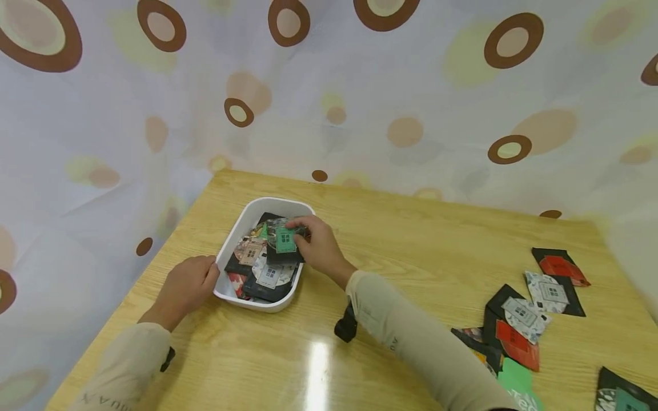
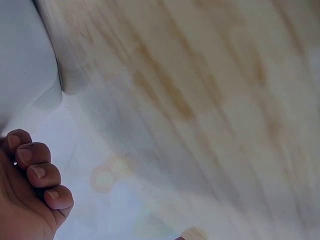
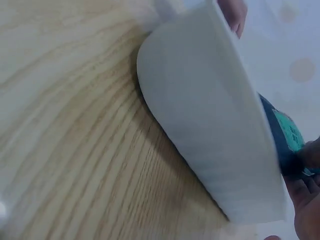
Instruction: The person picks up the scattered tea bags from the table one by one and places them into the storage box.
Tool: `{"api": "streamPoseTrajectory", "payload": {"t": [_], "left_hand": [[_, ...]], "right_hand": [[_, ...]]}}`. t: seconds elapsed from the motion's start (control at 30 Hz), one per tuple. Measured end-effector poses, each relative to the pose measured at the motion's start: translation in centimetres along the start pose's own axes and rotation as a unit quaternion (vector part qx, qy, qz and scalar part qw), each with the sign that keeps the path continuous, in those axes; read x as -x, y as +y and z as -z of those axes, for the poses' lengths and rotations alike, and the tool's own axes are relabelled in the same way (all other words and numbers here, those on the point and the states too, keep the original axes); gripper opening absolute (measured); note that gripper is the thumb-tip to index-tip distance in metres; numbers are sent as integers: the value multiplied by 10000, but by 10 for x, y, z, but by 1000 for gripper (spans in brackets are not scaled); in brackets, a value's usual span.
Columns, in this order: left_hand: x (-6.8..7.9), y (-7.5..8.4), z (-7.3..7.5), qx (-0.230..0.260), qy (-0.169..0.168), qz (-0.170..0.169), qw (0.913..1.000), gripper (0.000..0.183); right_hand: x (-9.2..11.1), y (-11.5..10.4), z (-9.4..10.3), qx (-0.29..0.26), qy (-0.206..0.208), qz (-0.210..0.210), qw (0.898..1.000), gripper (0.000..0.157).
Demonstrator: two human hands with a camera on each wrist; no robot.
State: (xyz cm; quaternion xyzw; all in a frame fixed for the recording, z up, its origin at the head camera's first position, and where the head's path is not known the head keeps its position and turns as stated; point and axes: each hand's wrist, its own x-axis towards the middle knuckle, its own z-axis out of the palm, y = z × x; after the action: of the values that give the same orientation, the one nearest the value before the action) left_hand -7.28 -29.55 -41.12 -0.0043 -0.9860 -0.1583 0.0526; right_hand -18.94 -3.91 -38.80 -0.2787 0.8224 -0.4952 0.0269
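A white plastic bin (image 1: 262,307) with rounded corners stands on the wooden table, holding several flat black packets with coloured labels. At its left rim, my left hand (image 1: 189,283) grips the edge; the left wrist view shows its fingers (image 2: 42,172) curled beside the bin wall. My right hand (image 1: 323,246) reaches over the right side and pinches a black packet with a green label (image 1: 285,240) between thumb and fingers. That packet lies above a white-labelled packet (image 1: 269,277) and a pink-labelled packet (image 1: 250,253). In the right wrist view the bin wall (image 3: 200,110) hides most of the contents.
Several loose packets lie at the table's right, among them a red-labelled packet (image 1: 564,269), a white-patterned packet (image 1: 552,291) and a bright green packet (image 1: 516,379). Another green-labelled packet (image 1: 624,394) lies at the near right corner. A spotted cloth (image 1: 360,85) hangs behind the table.
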Motion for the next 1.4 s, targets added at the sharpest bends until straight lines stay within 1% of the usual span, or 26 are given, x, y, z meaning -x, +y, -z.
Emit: {"api": "streamPoseTrajectory", "payload": {"t": [0.07, 0.17, 0.27, 0.33, 0.4, 0.47, 0.53, 0.6, 0.7, 0.77, 0.87, 0.97, 1.0, 1.03, 1.1, 1.17, 1.23, 1.3, 1.33, 1.37, 1.4], "left_hand": [[2, -1, -1, 7, 8, 17, 10000, 32], [3, -2, -2, 47, 37, -10, 10000, 32], [2, -2, -3, 42, 88, -63, 9999, 33], [2, -2, -2, 23, 113, -85, 9999, 33], [3, -4, -1, 0, 129, -86, 9999, 32], [5, -4, -1, -9, 124, -99, 9999, 32], [6, -4, 1, -18, 128, -131, 9998, 32], [5, -4, 3, -17, 125, -148, 9998, 32], [3, -3, 5, -36, 91, -132, 9999, 33], [1, -3, 5, -24, 39, -93, 9999, 34], [1, -2, 3, 42, -15, -79, 10000, 34], [1, -2, 0, 100, -18, -91, 9999, 34], [2, -3, 0, 95, -11, -90, 9999, 34], [2, -3, 0, 88, -21, -81, 9999, 34], [2, -3, 0, 78, -39, -57, 9999, 34], [2, -3, 2, 57, -41, -53, 10000, 34], [1, -3, 3, 86, -57, -51, 9999, 34], [1, -3, 3, 107, -46, -48, 9999, 34], [1, -2, 3, 125, -52, -41, 9999, 34], [2, -2, 3, 144, -60, -39, 9999, 34], [2, -2, 2, 166, -80, -30, 9998, 35]], "right_hand": [[-8, 3, -11, 91, -1, -104, 9999, 26], [-16, 4, -18, 335, -60, -315, 9989, 33], [-19, 2, -15, 566, -157, -435, 9973, 39], [-16, 0, -10, 646, -165, -418, 9969, 41], [-11, -1, 1, 690, -162, -256, 9972, 40], [1, 0, 20, 807, -212, -80, 9965, 38], [15, 1, 47, 1036, -360, 156, 9938, 35], [31, 3, 79, 1327, -573, 361, 9888, 30], [57, 8, 131, 1855, -1093, 459, 9755, 26], [77, 12, 163, 2247, -1527, 378, 9616, 27], [108, 18, 201, 2708, -2236, -5, 9363, 30], [141, 28, 224, 2915, -2819, -667, 9117, 36], [151, 32, 229, 2934, -2959, -882, 9048, 38], [162, 37, 233, 2915, -3069, -1042, 9000, 37], [181, 47, 235, 2838, -3180, -1316, 8950, 37], [197, 55, 234, 2939, -3154, -1371, 8918, 43], [208, 59, 230, 3080, -3047, -1426, 8899, 55], [216, 61, 225, 3344, -2902, -1398, 8857, 73], [219, 62, 223, 3473, -2836, -1356, 8835, 80], [221, 63, 221, 3557, -2777, -1332, 8824, 85], [223, 65, 219, 3636, -2716, -1254, 8822, 87]]}}
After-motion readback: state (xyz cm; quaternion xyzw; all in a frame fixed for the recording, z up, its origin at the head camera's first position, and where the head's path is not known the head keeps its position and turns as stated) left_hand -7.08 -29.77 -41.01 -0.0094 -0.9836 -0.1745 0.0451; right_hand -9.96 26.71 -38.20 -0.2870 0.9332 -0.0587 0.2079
